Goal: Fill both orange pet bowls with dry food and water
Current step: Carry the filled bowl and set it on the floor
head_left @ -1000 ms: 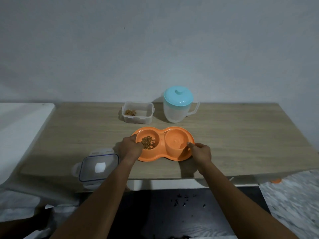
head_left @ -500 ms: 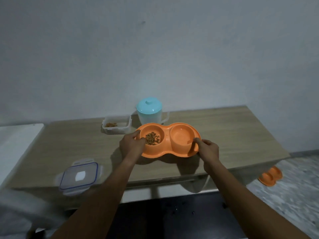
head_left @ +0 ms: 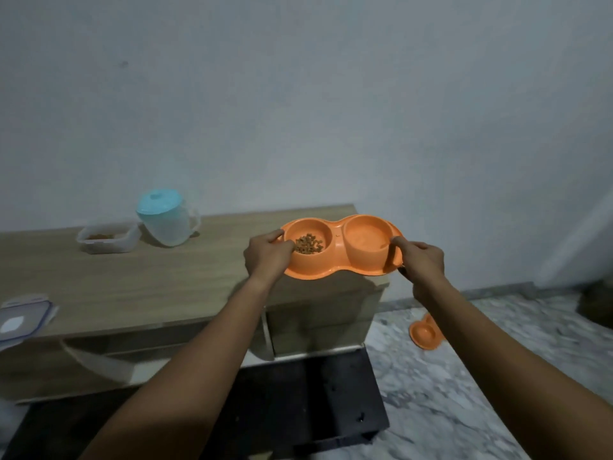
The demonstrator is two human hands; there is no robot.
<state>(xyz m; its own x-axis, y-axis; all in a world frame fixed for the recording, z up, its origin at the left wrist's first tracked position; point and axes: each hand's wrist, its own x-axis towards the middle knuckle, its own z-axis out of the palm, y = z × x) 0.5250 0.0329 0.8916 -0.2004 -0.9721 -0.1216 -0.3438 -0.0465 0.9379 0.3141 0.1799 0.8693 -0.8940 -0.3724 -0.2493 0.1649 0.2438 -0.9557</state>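
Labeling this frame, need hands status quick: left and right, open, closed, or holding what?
Left hand: grips the kibble end of the orange double pet bowl.
Right hand: grips the same bowl's other end, thumb on the rim.

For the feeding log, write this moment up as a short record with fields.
held item: orange double bowl, gripped at its ends by left hand and right hand, apparently lifted over the right end of the table
left compartment: dry food
right compartment: no food; water cannot be told
on table: pitcher with blue lid, food container with a little food, container lid at the near left edge
on floor: second orange bowl, contents unclear
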